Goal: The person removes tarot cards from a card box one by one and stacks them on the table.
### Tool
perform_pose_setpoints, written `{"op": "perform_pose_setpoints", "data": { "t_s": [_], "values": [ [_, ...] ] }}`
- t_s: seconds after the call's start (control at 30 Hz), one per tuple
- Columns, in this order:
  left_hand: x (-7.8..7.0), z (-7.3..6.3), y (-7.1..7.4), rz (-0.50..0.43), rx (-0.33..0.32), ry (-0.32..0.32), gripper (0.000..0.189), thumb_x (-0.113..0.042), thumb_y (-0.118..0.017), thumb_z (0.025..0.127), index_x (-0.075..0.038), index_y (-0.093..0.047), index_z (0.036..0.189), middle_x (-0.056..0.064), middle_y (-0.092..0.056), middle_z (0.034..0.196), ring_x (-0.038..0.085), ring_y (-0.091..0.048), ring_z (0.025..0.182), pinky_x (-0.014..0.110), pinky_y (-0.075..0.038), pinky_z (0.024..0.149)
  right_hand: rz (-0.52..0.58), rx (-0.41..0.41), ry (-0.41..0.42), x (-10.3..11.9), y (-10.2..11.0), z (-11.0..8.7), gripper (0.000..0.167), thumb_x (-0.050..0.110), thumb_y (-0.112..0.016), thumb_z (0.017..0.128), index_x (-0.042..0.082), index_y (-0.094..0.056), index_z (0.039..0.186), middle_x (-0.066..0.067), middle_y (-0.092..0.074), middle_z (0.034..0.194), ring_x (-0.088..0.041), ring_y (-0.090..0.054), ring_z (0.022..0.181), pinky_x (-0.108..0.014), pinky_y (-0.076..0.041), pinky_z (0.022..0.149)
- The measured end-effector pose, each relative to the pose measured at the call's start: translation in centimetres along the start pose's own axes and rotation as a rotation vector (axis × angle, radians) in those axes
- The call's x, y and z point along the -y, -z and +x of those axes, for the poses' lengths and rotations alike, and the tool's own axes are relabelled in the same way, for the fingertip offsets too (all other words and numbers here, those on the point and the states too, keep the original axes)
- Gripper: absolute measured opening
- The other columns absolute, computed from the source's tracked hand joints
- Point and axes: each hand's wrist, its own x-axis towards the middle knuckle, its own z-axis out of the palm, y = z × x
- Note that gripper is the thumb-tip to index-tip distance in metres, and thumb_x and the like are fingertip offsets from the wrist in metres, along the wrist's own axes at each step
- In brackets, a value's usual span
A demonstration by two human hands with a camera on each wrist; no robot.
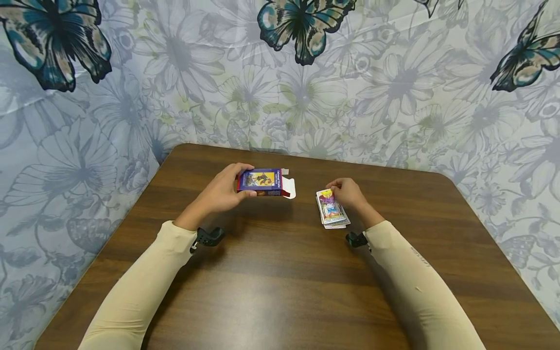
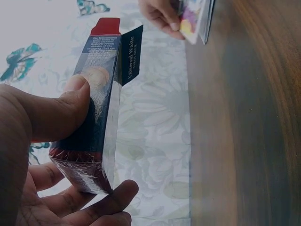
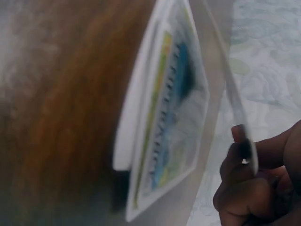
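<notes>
My left hand [image 1: 222, 192] grips a dark blue tarot deck box [image 1: 260, 180], thumb along the near side. Its end flap [image 1: 289, 187] hangs open toward the right, and the lettering on it reads "Universal Waite" in the left wrist view. Over a small stack of tarot cards [image 3: 181, 136] on the table, my right hand [image 1: 348, 193] pinches a single card [image 3: 236, 99] between thumb and fingers. That card is seen almost edge-on in the right wrist view, tilted up from the stack. The stack's cards are slightly out of line with each other.
Both hands work over a brown wooden table [image 1: 262, 272] with rounded far corners. Behind it hangs a pale floral backdrop [image 1: 271, 107] with large teal butterflies [image 1: 302, 24]. Dark wrist straps [image 1: 210, 236] show at both cuffs.
</notes>
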Motion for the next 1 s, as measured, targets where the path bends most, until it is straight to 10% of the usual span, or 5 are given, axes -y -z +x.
{"op": "perform_pose_setpoints", "data": {
  "t_s": [0.7,0.83,1.0],
  "values": [
    [-0.1,-0.1,0.1,-0.002,-0.003,-0.002,0.066,-0.031,-0.077,0.086,-0.012,-0.046,0.141,0.010,-0.052,0.133,0.026,-0.050,0.116,0.047,-0.043,0.099,-0.208,-0.019,-0.011,0.7,-1.6,-0.2,0.036,0.018,-0.059,0.094,0.002,-0.060,0.127,-0.021,-0.062,0.128,-0.038,-0.059,0.116,-0.052,-0.047,0.096],
    [-0.1,-0.1,0.0,0.001,0.008,0.001,0.066,-0.031,-0.076,0.087,-0.012,-0.045,0.141,0.011,-0.052,0.133,0.027,-0.051,0.116,0.048,-0.043,0.099,-0.023,-0.111,0.092,2.4,-2.4,-0.7,0.029,0.021,-0.058,0.098,0.003,-0.060,0.122,-0.014,-0.065,0.099,-0.026,-0.062,0.085,-0.038,-0.051,0.076],
    [-0.1,-0.1,-0.1,0.002,0.006,0.003,0.066,-0.031,-0.076,0.087,-0.013,-0.045,0.142,0.011,-0.052,0.133,0.026,-0.050,0.116,0.048,-0.043,0.099,0.536,-0.035,0.212,6.6,-3.2,-1.9,0.027,0.018,-0.057,0.100,-0.002,-0.059,0.117,0.005,-0.045,0.063,-0.008,-0.035,0.050,-0.022,-0.031,0.047]
  ]
}}
